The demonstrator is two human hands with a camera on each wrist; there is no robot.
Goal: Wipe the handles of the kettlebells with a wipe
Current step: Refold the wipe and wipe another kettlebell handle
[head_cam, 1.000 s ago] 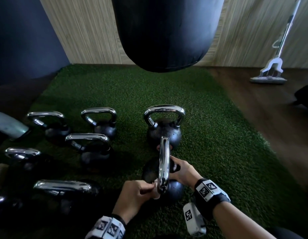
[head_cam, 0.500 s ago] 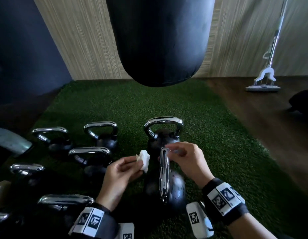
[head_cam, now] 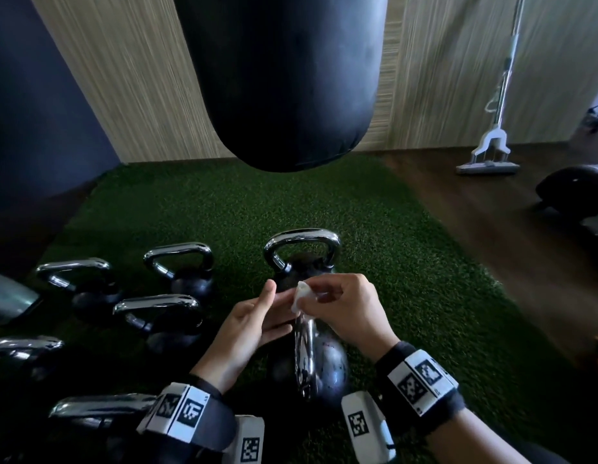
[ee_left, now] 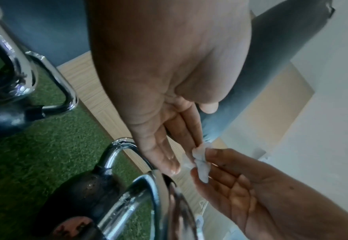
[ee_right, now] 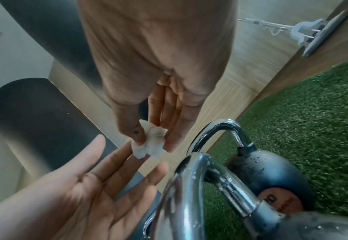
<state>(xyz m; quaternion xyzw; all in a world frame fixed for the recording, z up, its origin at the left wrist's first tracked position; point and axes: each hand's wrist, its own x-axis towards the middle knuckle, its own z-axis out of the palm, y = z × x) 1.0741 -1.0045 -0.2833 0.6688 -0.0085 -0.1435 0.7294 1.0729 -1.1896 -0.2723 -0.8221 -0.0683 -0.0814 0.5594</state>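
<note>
On the green turf stands a black kettlebell (head_cam: 327,363), its chrome handle (head_cam: 306,346) edge-on to me, and a second kettlebell (head_cam: 302,252) right behind it. Above the near handle my right hand (head_cam: 312,298) pinches a small crumpled white wipe (head_cam: 300,296) between thumb and fingers. My left hand (head_cam: 274,308) is beside it, palm up and fingers straight, their tips touching the wipe. In the right wrist view the wipe (ee_right: 150,142) hangs above the open left palm (ee_right: 99,186) and left of the handle (ee_right: 189,186). In the left wrist view the wipe (ee_left: 200,160) sits at my left fingertips.
Several more chrome-handled kettlebells (head_cam: 163,313) stand in rows on the turf (head_cam: 408,296) to my left. A black punching bag (head_cam: 284,78) hangs over the far mat. A mop (head_cam: 491,149) leans on the wall, and a dark object (head_cam: 575,195) lies on the wood floor to the right.
Both hands rose from the base of the near handle. The wipe went from my left hand to my right, and the left hand opened.
</note>
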